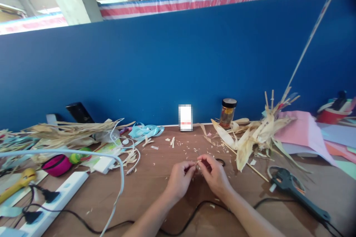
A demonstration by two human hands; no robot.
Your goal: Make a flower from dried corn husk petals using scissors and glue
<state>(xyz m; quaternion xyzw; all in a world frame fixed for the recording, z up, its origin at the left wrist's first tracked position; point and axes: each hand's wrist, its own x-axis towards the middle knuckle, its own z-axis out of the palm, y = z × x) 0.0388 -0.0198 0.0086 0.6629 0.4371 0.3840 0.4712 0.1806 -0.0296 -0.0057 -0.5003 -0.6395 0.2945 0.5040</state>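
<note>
Two hands at lower centre, left hand [179, 180] and right hand [214, 176], pinch a husk strip [198, 162]; best keep fingertips tight, close together.

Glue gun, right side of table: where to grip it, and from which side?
Probably best to grip the glue gun by its long black handle, coming straight down from above. It lies flat on the table, the handle clear on both sides; the front end sits by the husk pile.

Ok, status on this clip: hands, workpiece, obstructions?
Left hand and right hand both pinching a small husk strip above the table. Black cable runs under the forearms; glue gun lies off right.
</note>
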